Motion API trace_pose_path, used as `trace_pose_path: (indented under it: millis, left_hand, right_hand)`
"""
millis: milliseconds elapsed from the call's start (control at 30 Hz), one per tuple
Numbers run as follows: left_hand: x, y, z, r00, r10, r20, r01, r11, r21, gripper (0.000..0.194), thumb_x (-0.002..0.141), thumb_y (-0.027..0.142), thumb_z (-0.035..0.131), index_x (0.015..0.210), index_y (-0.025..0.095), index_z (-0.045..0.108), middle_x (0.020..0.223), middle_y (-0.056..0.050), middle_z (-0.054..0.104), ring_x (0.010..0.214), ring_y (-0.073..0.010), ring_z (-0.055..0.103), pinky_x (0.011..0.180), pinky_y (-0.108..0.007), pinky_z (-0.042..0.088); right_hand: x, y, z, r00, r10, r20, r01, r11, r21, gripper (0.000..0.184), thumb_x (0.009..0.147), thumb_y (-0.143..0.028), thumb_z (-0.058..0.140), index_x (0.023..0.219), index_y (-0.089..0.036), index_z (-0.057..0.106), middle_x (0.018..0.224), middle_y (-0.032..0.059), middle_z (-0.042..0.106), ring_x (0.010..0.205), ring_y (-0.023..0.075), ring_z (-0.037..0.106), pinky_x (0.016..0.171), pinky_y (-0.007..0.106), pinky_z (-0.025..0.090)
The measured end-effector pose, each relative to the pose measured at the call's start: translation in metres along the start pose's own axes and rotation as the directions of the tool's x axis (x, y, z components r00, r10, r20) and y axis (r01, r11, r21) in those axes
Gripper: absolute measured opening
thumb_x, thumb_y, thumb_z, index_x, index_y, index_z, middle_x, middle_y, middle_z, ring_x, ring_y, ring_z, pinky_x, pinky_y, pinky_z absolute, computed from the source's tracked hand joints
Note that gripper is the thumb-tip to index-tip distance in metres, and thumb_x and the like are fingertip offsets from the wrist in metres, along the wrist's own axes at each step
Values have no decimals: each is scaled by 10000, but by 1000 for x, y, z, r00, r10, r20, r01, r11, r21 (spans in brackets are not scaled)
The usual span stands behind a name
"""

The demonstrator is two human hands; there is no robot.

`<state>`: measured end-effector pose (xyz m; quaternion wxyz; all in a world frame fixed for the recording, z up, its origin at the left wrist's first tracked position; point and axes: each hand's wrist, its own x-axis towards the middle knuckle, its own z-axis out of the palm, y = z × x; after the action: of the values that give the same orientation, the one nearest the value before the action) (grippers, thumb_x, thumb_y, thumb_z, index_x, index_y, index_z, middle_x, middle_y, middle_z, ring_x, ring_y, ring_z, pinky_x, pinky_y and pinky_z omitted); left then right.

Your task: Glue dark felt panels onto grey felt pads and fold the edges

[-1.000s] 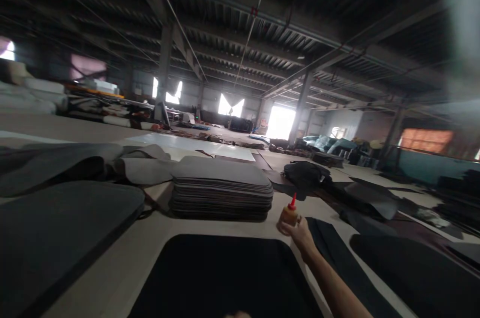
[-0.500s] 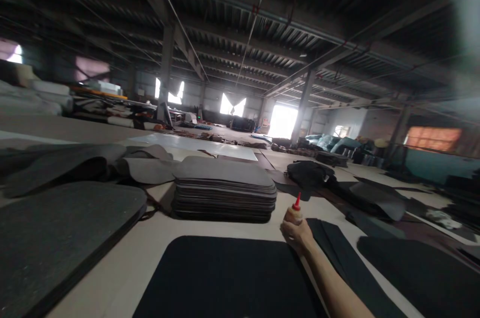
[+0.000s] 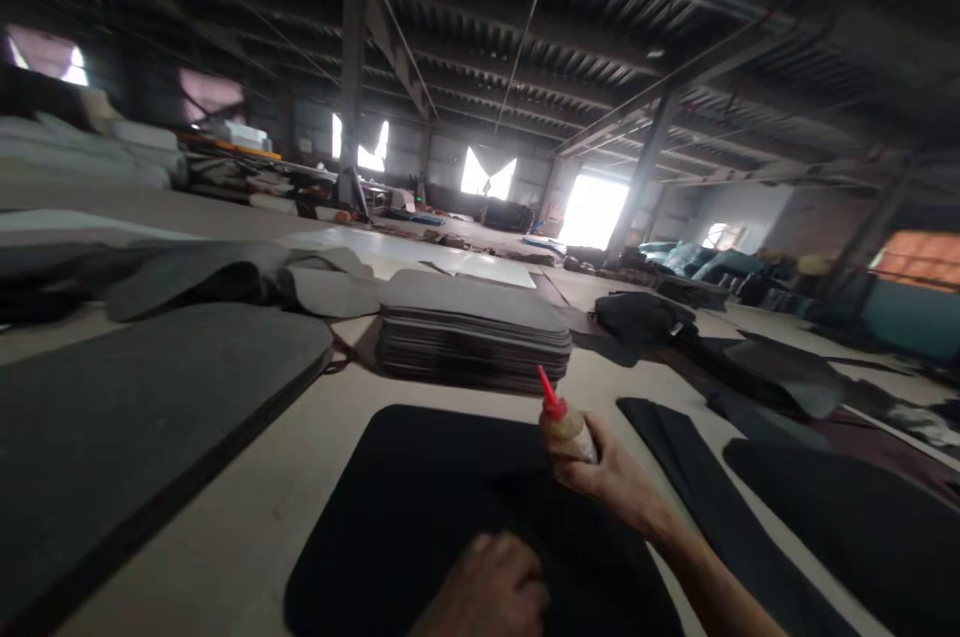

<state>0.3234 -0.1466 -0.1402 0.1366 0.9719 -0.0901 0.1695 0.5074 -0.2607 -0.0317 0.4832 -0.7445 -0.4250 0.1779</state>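
My right hand point(image 3: 596, 472) is wrapped around a squeeze bottle point(image 3: 571, 435) with a red pointed nozzle, its tip tilted up and to the left. The bottle is above the right side of a black sheet point(image 3: 397, 497) with rounded corners, which lies in front of me. At the bottom of the view, my left hand point(image 3: 495, 582) is over the near part of that sheet. Motion blurs its fingers, so whether they grip anything is unclear. Just beyond the sheet stands a neat stack of grey sheets point(image 3: 472, 337).
A thick stack of large dark sheets point(image 3: 172, 387) lies at left on the pale table point(image 3: 247, 507). Loose grey material point(image 3: 202, 272) is behind it. Dark strips point(image 3: 690, 477) and another black sheet point(image 3: 847, 507) lie at right, with a dark bundle point(image 3: 641, 317) farther back.
My right hand has brought the bottle left and nearer, over the black sheet, and its nozzle now leans left. My left hand has come into view at the bottom. The camera view has shifted.
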Motion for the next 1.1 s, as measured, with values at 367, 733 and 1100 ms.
trace_pose_path:
  millis: [367, 733, 1100]
  left_hand:
    - [-1, 25, -45, 999, 36, -14, -36, 998, 42, 157, 916, 266, 558, 899, 168, 680, 1029, -72, 698, 1015, -246, 623, 965, -384, 463]
    - [4, 23, -40, 990, 140, 3, -139, 983, 120, 182, 903, 227, 553, 851, 159, 713, 945, -92, 710, 929, -258, 637, 881, -408, 491]
    - [5, 22, -30, 987, 136, 92, -144, 985, 97, 198, 862, 210, 559, 820, 171, 748, 902, -88, 739, 839, -251, 657, 825, -375, 517]
  right_hand:
    - [-32, -46, 38, 969, 53, 239, -14, 986, -164, 440, 745, -391, 727, 1091, -202, 531, 879, 3, 630, 772, 194, 596, 643, 284, 479]
    - [-21, -63, 72, 994, -12, 113, 18, 998, -58, 551, 677, -514, 778, 1119, -231, 614, 885, 20, 676, 771, 227, 644, 648, 299, 538]
    - [-15, -63, 104, 912, -168, 374, 200, 979, -48, 424, 774, -461, 755, 1101, -251, 585, 995, 13, 637, 889, 217, 620, 766, 317, 511]
